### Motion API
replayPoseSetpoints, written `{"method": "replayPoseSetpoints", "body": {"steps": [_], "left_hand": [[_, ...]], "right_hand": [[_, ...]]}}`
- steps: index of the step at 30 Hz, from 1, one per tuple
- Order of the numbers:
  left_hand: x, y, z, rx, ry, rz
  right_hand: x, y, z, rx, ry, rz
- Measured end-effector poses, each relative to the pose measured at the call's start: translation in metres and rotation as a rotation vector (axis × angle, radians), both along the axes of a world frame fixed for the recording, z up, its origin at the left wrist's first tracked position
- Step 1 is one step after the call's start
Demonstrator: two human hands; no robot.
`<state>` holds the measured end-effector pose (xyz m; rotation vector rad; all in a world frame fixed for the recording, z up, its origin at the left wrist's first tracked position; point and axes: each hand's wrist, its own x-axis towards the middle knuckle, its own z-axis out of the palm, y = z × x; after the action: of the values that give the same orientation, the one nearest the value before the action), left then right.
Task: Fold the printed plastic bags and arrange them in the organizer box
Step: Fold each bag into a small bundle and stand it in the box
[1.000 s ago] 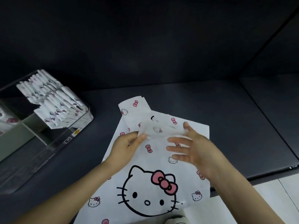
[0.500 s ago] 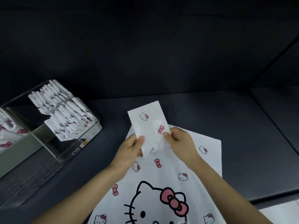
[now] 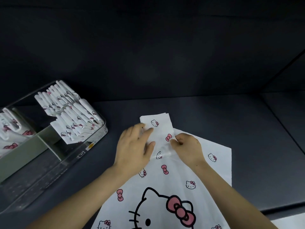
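Note:
A folded white printed bag (image 3: 159, 129) lies on the dark table, over the far end of an unfolded printed bag (image 3: 166, 192) with a large cat face. My left hand (image 3: 135, 147) lies flat on the folded bag's left side, fingers straight. My right hand (image 3: 186, 146) pinches the folded bag's right edge with curled fingers. The clear organizer box (image 3: 97, 139) stands at the left with several folded bags (image 3: 71, 113) standing in its far compartment.
The box has a grey divider (image 3: 24, 154), and more printed bags (image 3: 9, 134) sit in its left compartment. The dark table (image 3: 231, 123) stretches right to a seam. Its front edge runs at the lower right above a pale floor.
The folded bag has gone from held up between both hands to lying on the table. My left hand now lies flat on it; my right still pinches its edge.

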<state>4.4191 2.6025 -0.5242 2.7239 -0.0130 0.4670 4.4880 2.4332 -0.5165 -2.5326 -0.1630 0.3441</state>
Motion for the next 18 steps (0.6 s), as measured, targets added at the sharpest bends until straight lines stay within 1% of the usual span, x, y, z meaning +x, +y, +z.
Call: {"method": "replayPoseSetpoints", "body": {"steps": [2, 5, 7, 9, 10, 11, 12, 13, 14, 16, 18], "left_hand": [[0.009, 0.005, -0.005, 0.123, 0.058, -0.145], [0.017, 0.01, -0.016, 0.232, 0.201, -0.212], [0.016, 0.011, -0.022, 0.221, 0.311, -0.191], [0.013, 0.012, -0.028, 0.19, 0.35, -0.155], [0.012, 0.011, -0.029, 0.187, 0.363, -0.142], [0.012, 0.01, -0.03, 0.191, 0.373, -0.132], [0.012, 0.01, -0.03, 0.201, 0.376, -0.123], [0.013, 0.01, -0.031, 0.216, 0.377, -0.118], [0.014, 0.009, -0.031, 0.23, 0.382, -0.119], [0.014, 0.009, -0.033, 0.25, 0.384, -0.125], [0.014, 0.01, -0.033, 0.26, 0.383, -0.12]], "right_hand": [[0.002, 0.0, -0.002, 0.007, 0.004, 0.002], [0.004, 0.0, -0.004, -0.01, 0.007, -0.006], [0.005, 0.001, -0.004, -0.024, 0.014, -0.01], [0.006, 0.0, -0.006, -0.037, 0.014, -0.02], [0.004, 0.003, -0.006, -0.031, -0.017, -0.028], [-0.001, 0.005, -0.005, -0.025, -0.092, -0.033], [-0.008, 0.005, -0.01, -0.039, -0.249, -0.027], [-0.016, 0.006, -0.016, -0.082, -0.4, 0.0], [-0.025, 0.006, -0.021, -0.161, -0.488, 0.039], [-0.036, 0.0, -0.03, -0.265, -0.538, 0.059], [-0.037, -0.012, -0.034, -0.296, -0.57, 0.021]]}}
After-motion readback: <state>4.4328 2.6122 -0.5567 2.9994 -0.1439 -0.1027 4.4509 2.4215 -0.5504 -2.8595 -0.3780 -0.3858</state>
